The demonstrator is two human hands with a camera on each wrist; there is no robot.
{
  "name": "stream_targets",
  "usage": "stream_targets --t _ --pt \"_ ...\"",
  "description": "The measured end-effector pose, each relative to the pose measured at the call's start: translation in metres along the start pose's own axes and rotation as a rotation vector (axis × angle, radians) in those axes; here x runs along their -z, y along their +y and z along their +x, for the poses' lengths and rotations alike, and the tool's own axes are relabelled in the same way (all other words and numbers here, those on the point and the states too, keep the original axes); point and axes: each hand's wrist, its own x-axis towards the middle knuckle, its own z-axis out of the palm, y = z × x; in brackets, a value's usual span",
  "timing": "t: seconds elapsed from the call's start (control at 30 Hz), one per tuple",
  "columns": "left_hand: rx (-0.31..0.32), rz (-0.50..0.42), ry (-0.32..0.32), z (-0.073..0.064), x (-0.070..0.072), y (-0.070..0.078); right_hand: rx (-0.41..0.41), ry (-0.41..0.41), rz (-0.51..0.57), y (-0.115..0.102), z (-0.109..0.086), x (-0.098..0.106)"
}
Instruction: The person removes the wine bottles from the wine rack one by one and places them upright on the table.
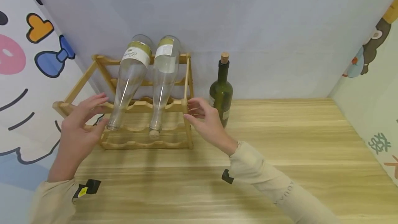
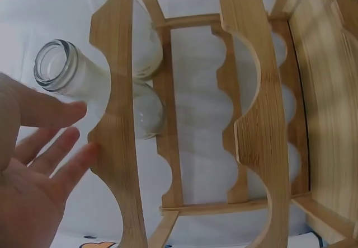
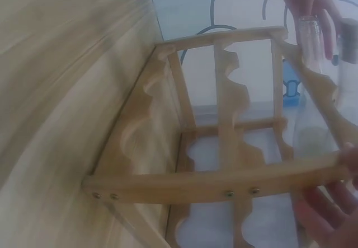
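Note:
A wooden wine rack stands on the table, with two clear glass bottles lying tilted on its top tier, necks toward me. The left clear bottle has an uncorked mouth; the right clear bottle has a cork. At the rack's front left, my left hand is spread beside the uncorked neck. Its fingertips meet the upper front rail, while the thumb stays apart from it. My right hand holds the rack's right front post, thumb and fingers on different sides, partly cut off in the right wrist view.
A green wine bottle with a cork stands upright just right of the rack, behind my right hand. A pale wall rises behind the rack. Cartoon-printed panels flank both sides. Wooden tabletop extends to the right.

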Motion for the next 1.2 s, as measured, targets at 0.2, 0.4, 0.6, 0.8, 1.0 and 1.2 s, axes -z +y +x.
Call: stream_targets --t 0.2,0.4,0.6,0.8,1.0,1.2 --pt "-0.14 0.147 -0.069 0.0 -0.004 -0.004 0.015 0.013 -0.01 -0.011 -0.002 -0.003" --pt "-0.162 0.132 -0.02 -0.004 -0.017 -0.011 0.023 0.015 0.002 -0.01 -0.002 -0.004" --pt "-0.22 0.092 0.062 -0.004 -0.032 -0.014 0.025 0.012 -0.002 -0.008 -0.002 -0.005" --pt "-0.282 0.05 0.213 0.0 -0.045 -0.006 0.028 0.022 -0.022 -0.008 -0.002 -0.005" --pt "-0.327 0.045 0.236 0.003 -0.048 -0.008 0.039 0.028 -0.021 -0.008 -0.002 -0.006" --pt "-0.335 0.041 0.191 0.004 -0.05 -0.018 0.044 0.033 -0.023 -0.009 -0.003 -0.006"
